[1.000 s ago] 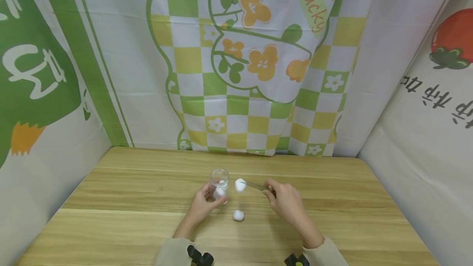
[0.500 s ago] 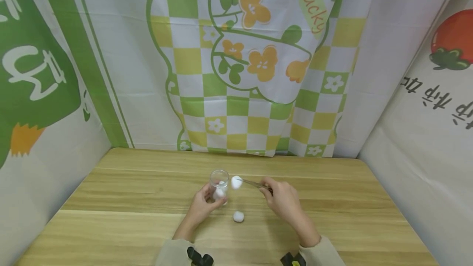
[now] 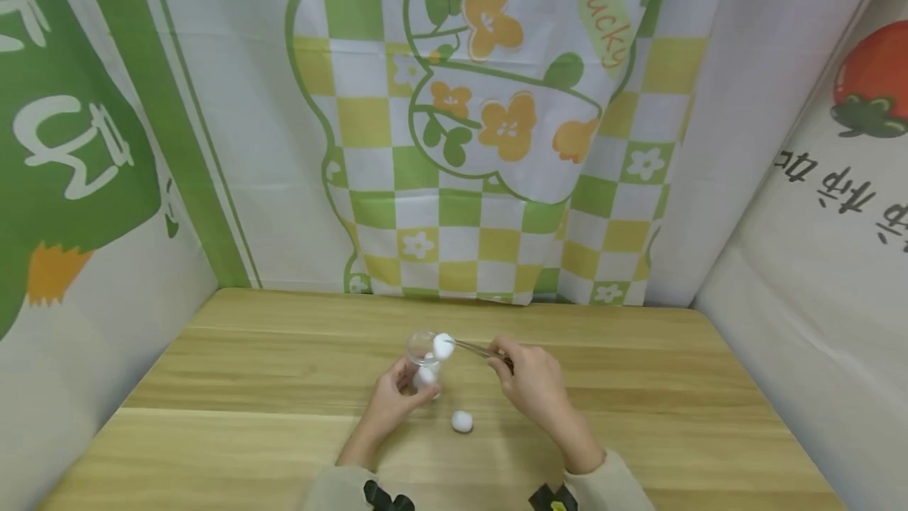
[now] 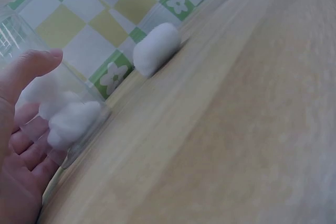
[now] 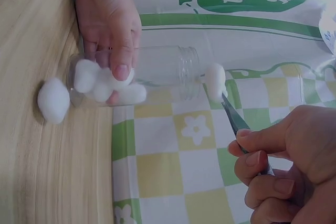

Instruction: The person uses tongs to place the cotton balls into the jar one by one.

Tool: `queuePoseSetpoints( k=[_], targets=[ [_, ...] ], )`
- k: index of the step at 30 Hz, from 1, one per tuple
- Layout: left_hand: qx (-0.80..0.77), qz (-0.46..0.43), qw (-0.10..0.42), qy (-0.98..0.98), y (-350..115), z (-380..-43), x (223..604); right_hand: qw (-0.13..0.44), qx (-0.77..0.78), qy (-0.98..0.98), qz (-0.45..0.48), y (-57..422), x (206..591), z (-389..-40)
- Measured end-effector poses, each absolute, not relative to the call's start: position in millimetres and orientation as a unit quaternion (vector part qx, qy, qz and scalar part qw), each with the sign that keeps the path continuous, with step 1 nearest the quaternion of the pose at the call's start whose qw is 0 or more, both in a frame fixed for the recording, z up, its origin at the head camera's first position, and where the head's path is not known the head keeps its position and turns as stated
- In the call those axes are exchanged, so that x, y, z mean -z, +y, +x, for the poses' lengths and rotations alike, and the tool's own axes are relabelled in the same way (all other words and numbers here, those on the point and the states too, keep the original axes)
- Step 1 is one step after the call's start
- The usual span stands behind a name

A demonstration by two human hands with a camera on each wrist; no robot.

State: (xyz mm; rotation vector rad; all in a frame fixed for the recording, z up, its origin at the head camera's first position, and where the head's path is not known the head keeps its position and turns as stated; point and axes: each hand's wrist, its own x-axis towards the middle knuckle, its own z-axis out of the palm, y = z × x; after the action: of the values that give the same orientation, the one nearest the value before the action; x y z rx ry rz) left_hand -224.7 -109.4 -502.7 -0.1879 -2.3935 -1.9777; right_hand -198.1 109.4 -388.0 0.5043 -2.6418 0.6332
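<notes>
A clear jar [image 5: 160,66] stands upright on the table, its mouth uncovered, with several cotton balls [image 5: 102,83] inside. My left hand [image 3: 393,400] grips the jar low down, the thumb across its near side and the fingers behind. In my right hand [image 3: 534,383] are metal tweezers [image 5: 234,115], pinched between thumb and fingers. Their tips hold a cotton ball [image 3: 444,347] right at the jar's rim, on its right side. One loose cotton ball [image 3: 462,421] lies on the table between the hands, to the right of the jar.
The wooden table [image 3: 248,369] runs back to a hanging checked cloth [image 3: 457,235]. White printed cloths [image 3: 801,259] enclose the left and right sides.
My right hand has moved left, carrying the tweezers and their cotton ball from beside the jar to its rim. The left hand keeps its grip on the jar.
</notes>
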Motion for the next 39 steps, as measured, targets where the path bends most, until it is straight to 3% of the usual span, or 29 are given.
queuePoseSetpoints(
  k=[24, 39],
  targets=[
    [0.642, -0.06, 0.032, -0.764, -107.3, -222.3, 501.5, 0.253, -0.17, -0.93, 0.207, 87.6, 398.1, -207.2],
    [0.631, -0.056, 0.03, -0.773, -107.4, -224.0, 504.2, 0.22, -0.162, -0.936, 0.221, 84.4, 395.3, -206.1]
  ],
)
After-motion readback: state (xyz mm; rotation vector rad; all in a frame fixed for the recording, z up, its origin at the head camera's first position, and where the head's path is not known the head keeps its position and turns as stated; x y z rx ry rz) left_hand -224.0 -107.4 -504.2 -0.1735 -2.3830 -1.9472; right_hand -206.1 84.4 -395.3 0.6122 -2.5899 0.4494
